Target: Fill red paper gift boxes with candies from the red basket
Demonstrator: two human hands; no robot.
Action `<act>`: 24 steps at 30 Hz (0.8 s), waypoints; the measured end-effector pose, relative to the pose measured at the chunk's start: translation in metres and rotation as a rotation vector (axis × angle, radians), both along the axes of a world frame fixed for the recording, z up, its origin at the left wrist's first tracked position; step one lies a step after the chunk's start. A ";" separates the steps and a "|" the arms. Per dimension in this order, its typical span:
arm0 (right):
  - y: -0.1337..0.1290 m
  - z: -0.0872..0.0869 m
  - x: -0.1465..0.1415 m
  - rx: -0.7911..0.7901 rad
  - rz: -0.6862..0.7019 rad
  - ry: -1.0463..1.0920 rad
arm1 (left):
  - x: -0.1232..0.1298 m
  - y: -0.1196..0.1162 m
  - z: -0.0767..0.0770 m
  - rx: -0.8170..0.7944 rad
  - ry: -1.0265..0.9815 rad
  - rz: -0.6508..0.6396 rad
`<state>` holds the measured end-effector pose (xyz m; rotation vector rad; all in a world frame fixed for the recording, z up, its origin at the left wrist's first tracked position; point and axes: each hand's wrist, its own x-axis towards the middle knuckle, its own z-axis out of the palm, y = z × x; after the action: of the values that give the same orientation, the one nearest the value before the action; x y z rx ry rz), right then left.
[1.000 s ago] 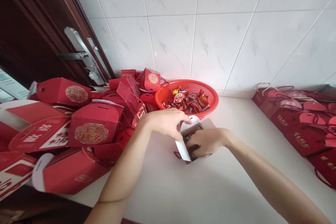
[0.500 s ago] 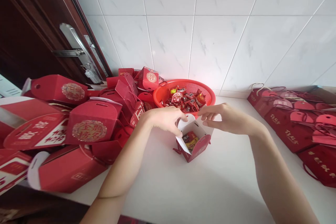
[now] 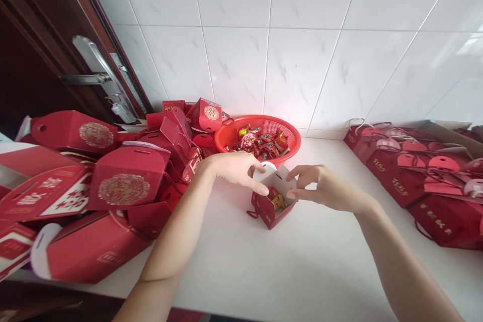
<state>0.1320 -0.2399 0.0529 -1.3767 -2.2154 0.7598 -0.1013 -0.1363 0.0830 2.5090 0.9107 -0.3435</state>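
Observation:
A small red box (image 3: 272, 218) with a white inside stands with its top open on the white table (image 3: 241, 266). Wrapped sweets (image 3: 278, 200) in red and yellow lie inside it. My left hand (image 3: 241, 173) is at the box's left side, thumb and fingers around its upper left flap. On the right side my right hand (image 3: 311, 186) pinches the right flap between thumb and fingers. A red cord loop sticks out at the box's lower left. Just behind is a red plastic basket (image 3: 290, 131) with more wrapped sweets.
Many red boxes (image 3: 130, 176) are piled on the left. Filled red boxes (image 3: 400, 181) with cord handles stand in rows at the right. A tiled wall (image 3: 234, 65) rises behind, and a dark door (image 3: 41, 25) with a metal handle is at the back left.
Both hands have closed in on the box's flaps, and the right flap is folded up more steeply. The whole view has shifted slightly.

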 end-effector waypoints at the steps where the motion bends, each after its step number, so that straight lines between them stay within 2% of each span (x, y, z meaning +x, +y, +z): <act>1: -0.003 -0.005 0.000 0.020 -0.049 0.029 | 0.001 0.000 0.000 -0.026 0.000 -0.007; 4: -0.012 -0.025 -0.004 0.095 -0.171 0.141 | 0.004 -0.002 0.000 -0.013 -0.005 -0.009; 9: -0.028 -0.055 -0.012 0.256 -0.257 0.320 | 0.013 -0.008 -0.007 0.126 -0.033 0.006; 14: -0.033 -0.067 -0.019 0.201 -0.264 0.377 | 0.025 -0.018 -0.015 0.172 -0.043 0.051; 19: -0.032 -0.081 -0.021 0.325 -0.308 0.439 | 0.036 -0.029 -0.018 0.217 -0.008 0.049; 24: -0.034 -0.093 -0.023 0.424 -0.391 0.470 | 0.042 -0.031 -0.025 0.217 -0.123 0.038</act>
<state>0.1094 -0.2740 -0.0399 -1.2095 -1.5635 0.3885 -0.0590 -0.1674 0.0578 2.6694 0.9914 -0.0797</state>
